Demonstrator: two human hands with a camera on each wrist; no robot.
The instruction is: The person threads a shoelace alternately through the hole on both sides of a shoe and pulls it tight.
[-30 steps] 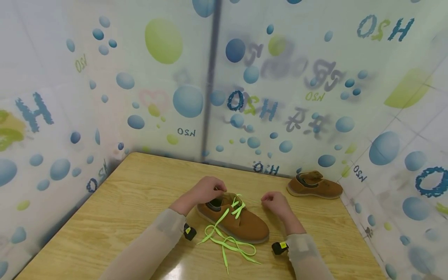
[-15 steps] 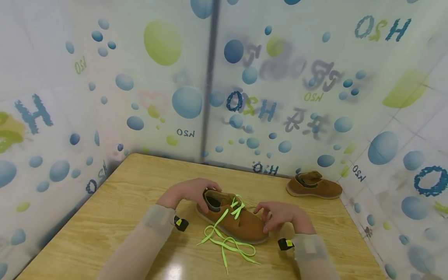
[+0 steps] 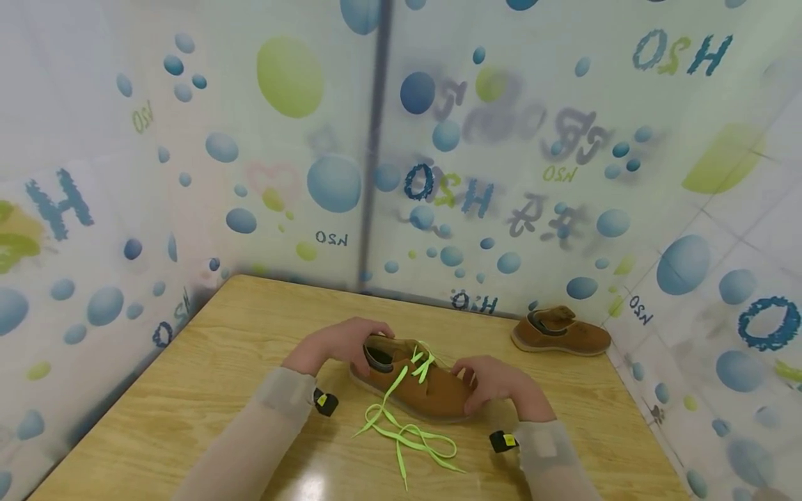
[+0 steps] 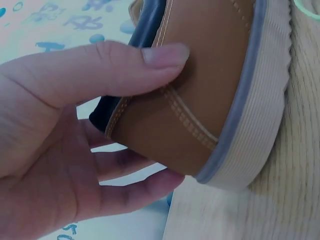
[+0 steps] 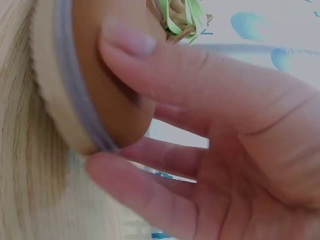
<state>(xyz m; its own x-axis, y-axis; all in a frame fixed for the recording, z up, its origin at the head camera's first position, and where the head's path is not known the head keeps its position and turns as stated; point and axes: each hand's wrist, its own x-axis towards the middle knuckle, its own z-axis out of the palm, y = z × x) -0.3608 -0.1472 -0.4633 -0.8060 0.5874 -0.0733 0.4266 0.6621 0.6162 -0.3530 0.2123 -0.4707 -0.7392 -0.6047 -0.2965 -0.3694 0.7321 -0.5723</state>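
A brown lace-up shoe (image 3: 435, 395) lies in front of me on the table, its toe to the right. My left hand (image 3: 341, 346) grips the heel; in the left wrist view the thumb (image 4: 120, 67) presses the outer side while the fingers wrap behind. At the toe end my right hand (image 3: 499, 381) holds the shoe, thumb (image 5: 150, 60) on the near side and fingers around the far side. A neon-green shoelace (image 3: 395, 385) crosses over the tongue, then trails down the near side into loose loops on the table.
A second brown shoe (image 3: 560, 334), with no green lace visible, stands at the table's back right corner by the wall. The wooden table (image 3: 263, 327) is bordered by white patterned walls (image 3: 282, 174) on the left, back and right.
My left hand has shifted from the tongue area to the heel. The right hand has come onto the toe from beside the shoe, and the shoe has moved slightly back and left.
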